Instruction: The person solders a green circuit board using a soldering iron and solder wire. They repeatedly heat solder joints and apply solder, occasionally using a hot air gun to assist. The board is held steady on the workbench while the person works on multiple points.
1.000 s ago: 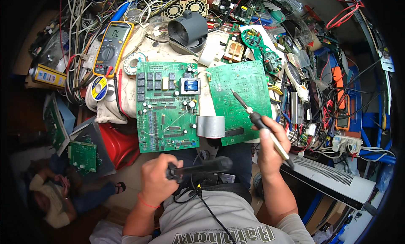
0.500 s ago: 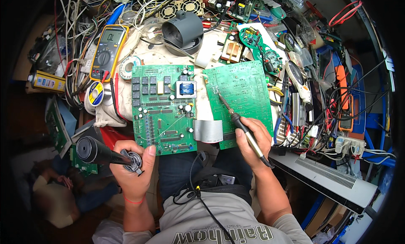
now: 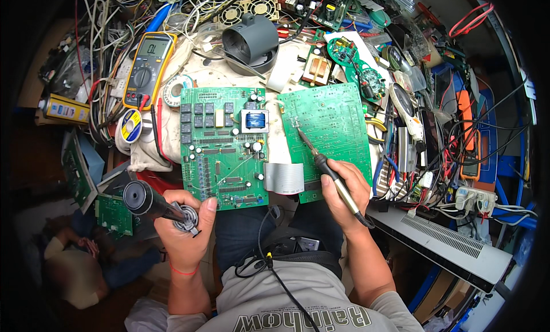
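My right hand (image 3: 346, 191) is closed round a soldering iron (image 3: 338, 186) with a black grip and a metal rear part. Its tip meets, or hovers just above, the upper left of a green circuit board (image 3: 338, 137) lying solder side up. My left hand (image 3: 186, 226) grips a black solder sucker (image 3: 156, 203), its round plunger end pointing up and left. The left thumb is beside the lower edge of a second green board (image 3: 229, 160), populated with black relays and a blue transformer (image 3: 254, 120). A grey ribbon cable (image 3: 285, 178) bridges the two boards.
A yellow multimeter (image 3: 148, 71) and solder spool (image 3: 129, 126) are left of the boards. Beyond them are a grey cup-shaped part (image 3: 247, 40) and round green boards (image 3: 358, 68). Pliers (image 3: 377, 124) and cables crowd the right. Another person (image 3: 80, 263) sits low at left.
My left hand and the solder sucker have shifted slightly to the right, and the sucker's plunger end has swung the same way. The soldering iron stays at nearly the same spot on the board.
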Available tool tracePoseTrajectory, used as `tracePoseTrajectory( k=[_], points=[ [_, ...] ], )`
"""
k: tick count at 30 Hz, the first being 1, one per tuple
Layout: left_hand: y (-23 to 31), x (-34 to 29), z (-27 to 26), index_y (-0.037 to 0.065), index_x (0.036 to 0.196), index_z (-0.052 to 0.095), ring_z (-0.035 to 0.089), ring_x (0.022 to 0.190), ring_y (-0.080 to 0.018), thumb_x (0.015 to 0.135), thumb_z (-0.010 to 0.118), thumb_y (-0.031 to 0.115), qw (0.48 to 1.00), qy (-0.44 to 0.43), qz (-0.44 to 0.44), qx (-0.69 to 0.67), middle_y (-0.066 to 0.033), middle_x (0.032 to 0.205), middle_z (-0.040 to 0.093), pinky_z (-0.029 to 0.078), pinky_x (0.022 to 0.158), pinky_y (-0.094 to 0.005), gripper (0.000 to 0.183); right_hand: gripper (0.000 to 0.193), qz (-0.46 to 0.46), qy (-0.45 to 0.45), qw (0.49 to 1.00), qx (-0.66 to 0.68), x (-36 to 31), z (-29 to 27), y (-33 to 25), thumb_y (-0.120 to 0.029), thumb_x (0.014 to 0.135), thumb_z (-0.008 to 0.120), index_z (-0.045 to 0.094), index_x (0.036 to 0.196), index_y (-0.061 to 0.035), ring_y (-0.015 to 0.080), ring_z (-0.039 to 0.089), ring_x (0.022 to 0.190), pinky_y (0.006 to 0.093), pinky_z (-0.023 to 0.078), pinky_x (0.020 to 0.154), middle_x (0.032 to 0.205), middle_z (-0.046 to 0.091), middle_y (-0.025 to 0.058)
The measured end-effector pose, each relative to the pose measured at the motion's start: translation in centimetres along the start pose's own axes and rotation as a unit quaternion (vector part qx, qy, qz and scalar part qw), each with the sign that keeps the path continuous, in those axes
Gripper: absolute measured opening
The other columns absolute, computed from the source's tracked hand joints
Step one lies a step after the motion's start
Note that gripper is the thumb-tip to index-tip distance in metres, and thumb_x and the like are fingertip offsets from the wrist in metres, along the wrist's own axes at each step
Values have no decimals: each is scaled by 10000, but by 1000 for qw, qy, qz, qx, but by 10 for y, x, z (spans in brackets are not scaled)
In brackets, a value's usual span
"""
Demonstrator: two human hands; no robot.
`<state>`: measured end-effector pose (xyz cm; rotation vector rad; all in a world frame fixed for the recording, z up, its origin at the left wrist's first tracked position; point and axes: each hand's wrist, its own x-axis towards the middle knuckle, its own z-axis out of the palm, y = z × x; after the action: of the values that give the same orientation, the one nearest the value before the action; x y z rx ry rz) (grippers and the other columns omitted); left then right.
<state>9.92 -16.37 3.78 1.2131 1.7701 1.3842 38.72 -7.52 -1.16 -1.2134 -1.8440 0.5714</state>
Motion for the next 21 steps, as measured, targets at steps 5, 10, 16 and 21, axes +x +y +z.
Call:
tracePoseTrajectory(
  k=[5,10,16,21],
  points=[
    [-4,0,0,43,944,548,455,626,-36,894,822,-9,1000,-2,4,5,21,780,525,388,564,-221,284,351,13,2,1000,-3,-1,1,-1,-17,826,815,725,1162,30,337,741,931,406,588,860,1022,758,187],
    [-5,0,0,43,945,548,459,627,-36,894,822,-6,1000,-4,-8,-18,21,779,521,384,562,-220,284,345,8,0,1000,1,-1,1,0,-18,830,815,727,1160,31,338,742,932,405,588,864,1024,760,190],
    [-3,2,1,56,947,523,490,627,-45,934,777,-8,1000,-14,0,8,27,750,507,413,577,-217,262,342,6,2,1000,-2,0,0,0,-17,835,813,725,1161,37,340,744,929,406,588,863,1023,763,195],
    [-6,2,-1,56,952,525,497,631,-45,935,779,-6,1000,-19,-7,16,26,747,516,416,578,-216,262,342,1,2,1000,-3,0,0,0,-16,836,813,722,1161,40,340,744,925,407,589,858,1024,762,198]
  ],
)
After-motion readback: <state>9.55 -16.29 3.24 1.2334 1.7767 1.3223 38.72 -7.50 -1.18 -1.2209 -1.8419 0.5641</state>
